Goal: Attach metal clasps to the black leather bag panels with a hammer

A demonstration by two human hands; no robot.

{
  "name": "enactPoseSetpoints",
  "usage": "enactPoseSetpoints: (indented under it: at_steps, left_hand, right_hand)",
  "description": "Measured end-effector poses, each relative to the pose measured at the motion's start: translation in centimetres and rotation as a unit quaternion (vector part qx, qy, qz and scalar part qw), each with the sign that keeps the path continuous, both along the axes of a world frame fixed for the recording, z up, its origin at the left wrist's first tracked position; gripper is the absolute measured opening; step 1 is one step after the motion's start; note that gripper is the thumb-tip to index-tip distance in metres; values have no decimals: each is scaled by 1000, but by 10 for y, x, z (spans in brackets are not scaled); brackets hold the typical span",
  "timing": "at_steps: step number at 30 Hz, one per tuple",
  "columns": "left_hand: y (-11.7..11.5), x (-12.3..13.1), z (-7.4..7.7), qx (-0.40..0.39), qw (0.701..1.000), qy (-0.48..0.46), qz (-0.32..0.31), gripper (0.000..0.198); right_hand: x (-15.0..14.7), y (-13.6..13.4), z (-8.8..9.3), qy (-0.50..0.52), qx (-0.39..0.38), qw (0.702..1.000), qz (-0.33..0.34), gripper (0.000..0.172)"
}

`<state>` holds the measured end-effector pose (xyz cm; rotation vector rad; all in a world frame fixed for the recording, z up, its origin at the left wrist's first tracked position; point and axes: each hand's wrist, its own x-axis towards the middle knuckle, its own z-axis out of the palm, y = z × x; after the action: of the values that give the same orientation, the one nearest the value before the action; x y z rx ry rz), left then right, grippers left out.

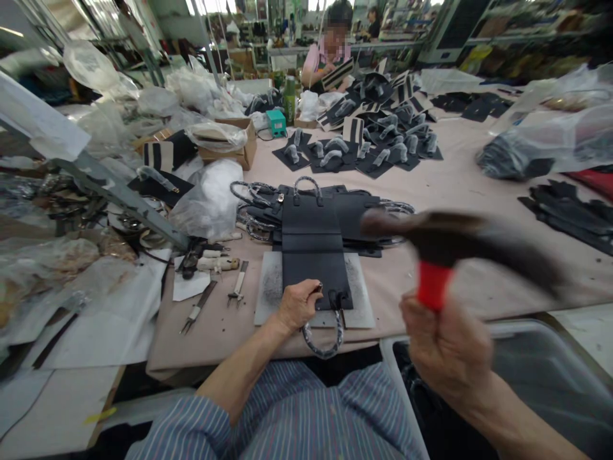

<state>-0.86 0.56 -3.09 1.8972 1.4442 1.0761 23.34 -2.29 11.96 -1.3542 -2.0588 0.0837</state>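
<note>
My right hand (453,345) is closed round the red handle of a claw hammer (445,236), raised above the table's right front and blurred by motion. At the near edge of a black bag panel (313,271), my left hand (299,303) pinches a small metal piece (318,288) between thumb and fingertips; its exact kind is too small to tell. Under the near part of the panel lies a pale grey slab (271,287). A plastic-wrapped handle (323,351) hangs from the panel towards me, over the table edge. Behind it are stacked black panels (357,214) with wrapped handles.
Small hand tools (237,284) lie left of the slab. A grey metal post (129,198) slants across the left side. At my right is a clear plastic bin (527,358). A co-worker (330,48) sits across the table (450,172) behind piled black pieces (383,137).
</note>
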Motion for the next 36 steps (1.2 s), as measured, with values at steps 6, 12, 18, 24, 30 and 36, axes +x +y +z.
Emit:
enactPoseSetpoints:
  at_steps: [6,12,18,24,30,36]
  left_hand:
    - [0,-1,1,-2,1000,-5,-1,13]
    - [-3,-1,8,21,1000,0,-7,8]
    - [-5,3,15,45,999,21,5,4]
    - [-5,6,13,74,997,26,12,23]
    - [-6,7,3,95,994,55,19,20]
    - [-4,5,-13,134,987,83,10,15]
  right_hand:
    - [15,3,-34,-122,-241,962,48,38]
    - [60,35,-95,34,-328,944,-24,46]
    - [132,63,-174,12,-317,945,-74,47]
    - [107,77,-168,-71,-7,997,-9,36]
    - [1,74,-159,-22,82,977,195,37]
    - [-21,78,-186,-17,136,963,234,34]
